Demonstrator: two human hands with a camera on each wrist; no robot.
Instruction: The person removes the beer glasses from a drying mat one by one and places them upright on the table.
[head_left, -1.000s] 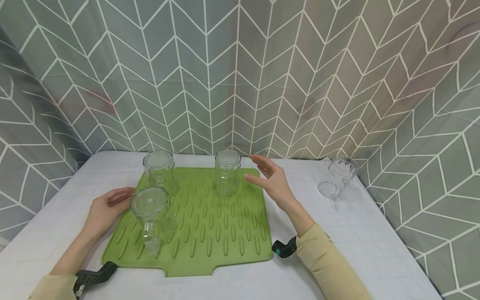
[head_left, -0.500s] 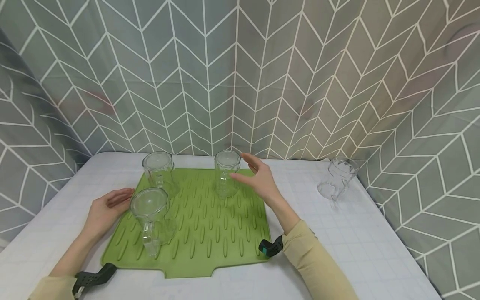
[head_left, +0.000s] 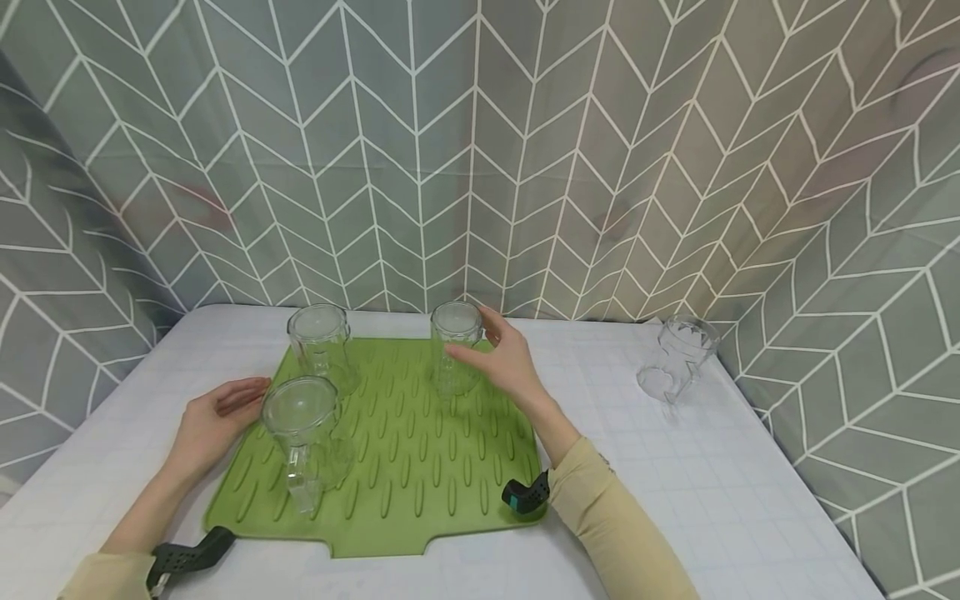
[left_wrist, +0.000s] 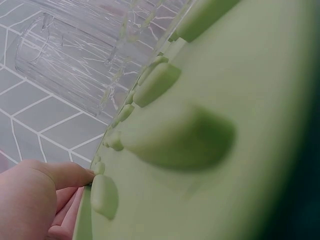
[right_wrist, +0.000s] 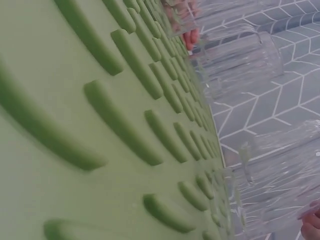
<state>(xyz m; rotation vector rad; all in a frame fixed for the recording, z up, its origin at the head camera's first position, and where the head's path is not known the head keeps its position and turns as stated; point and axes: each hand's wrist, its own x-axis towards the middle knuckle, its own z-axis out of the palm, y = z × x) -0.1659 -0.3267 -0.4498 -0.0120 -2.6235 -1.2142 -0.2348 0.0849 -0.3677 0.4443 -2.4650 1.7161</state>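
Observation:
A clear glass mug stands at the back of the green ribbed mat. My right hand has its thumb across the mug's front and its fingers round the right side; in the right wrist view the fingertips meet the glass. At the mat's left edge, my left hand pinches the rim, its thumb on top and fingers partly hidden below. Close to that hand, a second glass mug stands with its handle towards me, and a third behind it.
Off the mat, another clear glass mug stands on the white tabletop at the far right. Patterned grey curtain rises right behind the table and along both sides.
My right hand has moved left from beside the back mug until its thumb and fingers surround it. The left hand and all the mugs have stayed in place.

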